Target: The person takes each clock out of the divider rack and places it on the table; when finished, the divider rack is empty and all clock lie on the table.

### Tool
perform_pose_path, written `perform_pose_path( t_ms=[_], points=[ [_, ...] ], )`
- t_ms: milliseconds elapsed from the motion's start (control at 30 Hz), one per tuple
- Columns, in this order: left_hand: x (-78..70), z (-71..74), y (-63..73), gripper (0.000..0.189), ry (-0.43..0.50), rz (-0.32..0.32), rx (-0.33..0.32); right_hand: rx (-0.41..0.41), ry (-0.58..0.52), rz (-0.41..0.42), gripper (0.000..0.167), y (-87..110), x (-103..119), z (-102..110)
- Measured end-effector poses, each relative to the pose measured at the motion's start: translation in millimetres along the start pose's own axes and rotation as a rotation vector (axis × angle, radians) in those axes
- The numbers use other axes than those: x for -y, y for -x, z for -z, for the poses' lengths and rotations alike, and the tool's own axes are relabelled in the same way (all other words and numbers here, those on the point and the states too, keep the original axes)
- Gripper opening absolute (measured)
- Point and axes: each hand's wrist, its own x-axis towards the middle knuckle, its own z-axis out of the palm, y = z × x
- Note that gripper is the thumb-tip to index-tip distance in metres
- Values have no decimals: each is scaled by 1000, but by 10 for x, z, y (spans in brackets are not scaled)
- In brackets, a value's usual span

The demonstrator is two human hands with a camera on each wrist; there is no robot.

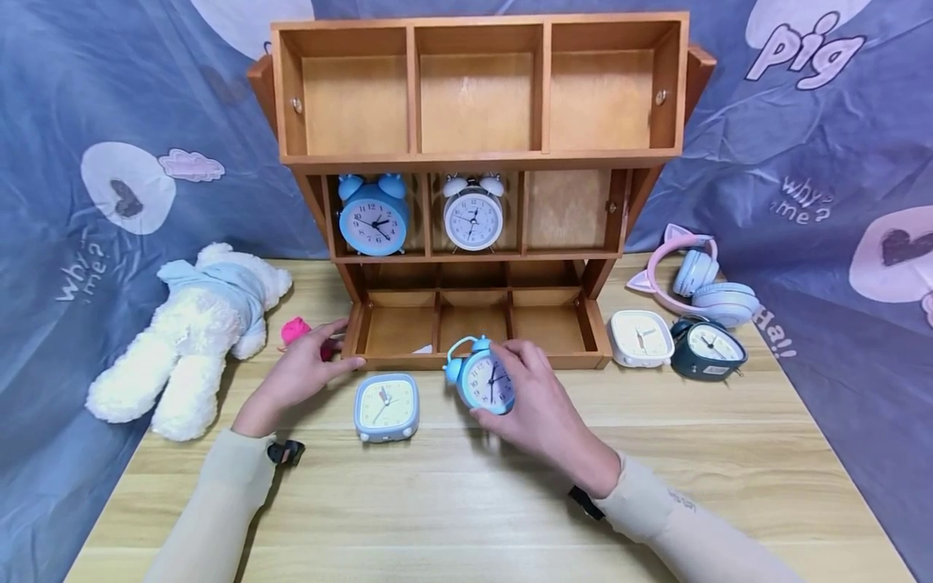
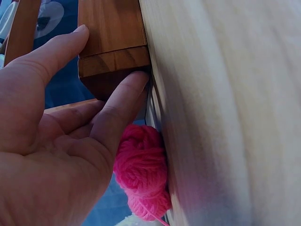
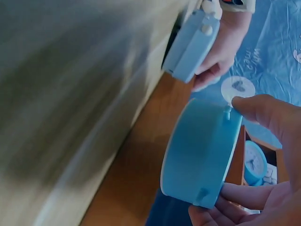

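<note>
My right hand [image 1: 539, 397] holds a light-blue twin-bell alarm clock [image 1: 484, 380] between thumb and fingers, just in front of the bottom row of a wooden shelf [image 1: 474, 362]. The clock leans to the left; in the right wrist view its smooth blue casing [image 3: 200, 146] faces the camera. My left hand [image 1: 302, 372] grips the shelf's lower left corner [image 2: 115, 59], thumb on one face and fingers against its end. Between the two hands, a grey-blue square clock [image 1: 387, 406] sits on the table. Beside my left fingers lies a pink ball of yarn [image 2: 141, 165].
A blue twin-bell clock [image 1: 373, 219] and a white one [image 1: 473, 219] occupy the middle row. Right of the shelf are a white square clock [image 1: 641, 338], a dark green clock [image 1: 707, 350] and cat-ear headphones [image 1: 722, 300]. A white plush bear [image 1: 200, 340] lies at left.
</note>
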Motion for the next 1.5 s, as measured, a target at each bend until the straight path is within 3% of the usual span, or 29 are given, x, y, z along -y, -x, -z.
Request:
perform_pose_path(
  t_ms=[433, 667, 1500],
  points=[
    [-19, 0, -4, 85, -3, -2, -4, 111, 46, 92, 97, 84, 30, -124],
    [-15, -1, 4, 86, -6, 1, 1, 192, 27, 64, 95, 104, 16, -157],
    [-16, 1, -4, 85, 31, 13, 9, 273, -34, -19, 92, 22, -42, -209]
  ],
)
